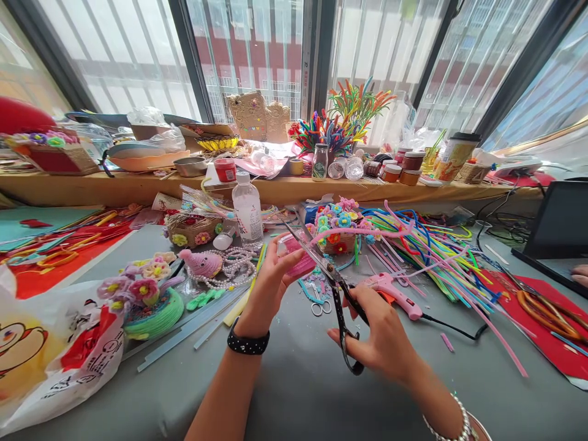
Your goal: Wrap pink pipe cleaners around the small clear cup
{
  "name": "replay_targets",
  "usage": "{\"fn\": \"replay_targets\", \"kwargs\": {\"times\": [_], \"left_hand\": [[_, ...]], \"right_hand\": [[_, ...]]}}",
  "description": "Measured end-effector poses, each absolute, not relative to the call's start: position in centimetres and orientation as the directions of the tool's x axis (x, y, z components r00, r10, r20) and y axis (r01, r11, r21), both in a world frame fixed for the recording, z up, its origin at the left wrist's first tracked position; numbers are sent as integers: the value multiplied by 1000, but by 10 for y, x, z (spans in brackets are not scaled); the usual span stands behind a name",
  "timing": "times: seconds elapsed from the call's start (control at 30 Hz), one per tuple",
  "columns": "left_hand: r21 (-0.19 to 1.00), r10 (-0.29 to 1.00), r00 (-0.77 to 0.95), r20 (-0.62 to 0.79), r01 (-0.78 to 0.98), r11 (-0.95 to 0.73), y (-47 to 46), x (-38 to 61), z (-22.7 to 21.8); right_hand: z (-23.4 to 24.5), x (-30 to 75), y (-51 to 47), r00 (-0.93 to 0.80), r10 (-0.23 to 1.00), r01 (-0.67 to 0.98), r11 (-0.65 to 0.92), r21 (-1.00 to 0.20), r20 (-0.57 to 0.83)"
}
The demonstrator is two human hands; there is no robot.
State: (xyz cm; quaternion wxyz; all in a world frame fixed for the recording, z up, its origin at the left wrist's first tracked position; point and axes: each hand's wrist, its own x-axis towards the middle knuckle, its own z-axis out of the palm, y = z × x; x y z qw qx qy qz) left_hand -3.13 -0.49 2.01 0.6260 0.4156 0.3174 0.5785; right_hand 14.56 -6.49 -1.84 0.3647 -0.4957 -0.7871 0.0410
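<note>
My left hand is closed around a pink fuzzy piece that looks made of pipe cleaner. A long pink pipe cleaner reaches from near this piece to the right. My right hand grips large scissors with black, white-dotted handles, fingers in the loops. Their blades are parted, pointing up and left beside the pink piece; whether the pipe cleaner lies between them I cannot tell. Below the blades lie small scissors among tiny clippings. A pink glue gun rests just beyond my right hand.
Pipe cleaners spread at right, near a flower-covered basket. A bottle, bead strings, glue sticks and a plastic bag occupy the left. Another person's hand is beside a laptop. Jars line the sill.
</note>
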Motion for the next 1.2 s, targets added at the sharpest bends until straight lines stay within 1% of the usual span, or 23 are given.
{"fn": "replay_targets", "kwargs": {"times": [0.2, 0.3, 0.37, 0.5, 0.57, 0.63, 0.77, 0.93, 1.03, 1.2], "left_hand": [[892, 983, 169, 75, -453, 10, -7, -29, 23], [894, 985, 153, 77, -449, 0, -10, -29, 25], [893, 986, 141, 87, -450, -14, -10, -28, 25], [888, 987, 94, 127, -455, -71, -10, -27, 24], [881, 984, 67, 166, -459, -117, -8, -26, 22], [868, 974, 21, 225, -458, -190, -7, -25, 20], [850, 950, -41, 310, -437, -296, -4, -25, 15], [850, 936, -40, 350, -406, -335, -2, -25, 10], [858, 944, -31, 329, -409, -312, -3, -24, 9], [872, 970, 26, 240, -445, -204, -6, -23, 12]], "right_hand": [[-17, 150, -63, -257, 811, 776, 498, -387, 526], [-17, 150, -64, -258, 818, 770, 495, -401, 515], [-16, 149, -64, -245, 829, 763, 485, -428, 503], [-12, 147, -66, -242, 865, 714, 465, -524, 438], [-11, 147, -67, -255, 878, 690, 459, -560, 405], [-12, 147, -68, -256, 880, 686, 458, -565, 401], [-16, 149, -68, -227, 847, 728, 475, -494, 480], [-22, 151, -68, -243, 770, 737, 542, -403, 590], [-25, 150, -68, -249, 722, 731, 577, -364, 645], [-25, 148, -66, -250, 677, 730, 602, -325, 693]]}}
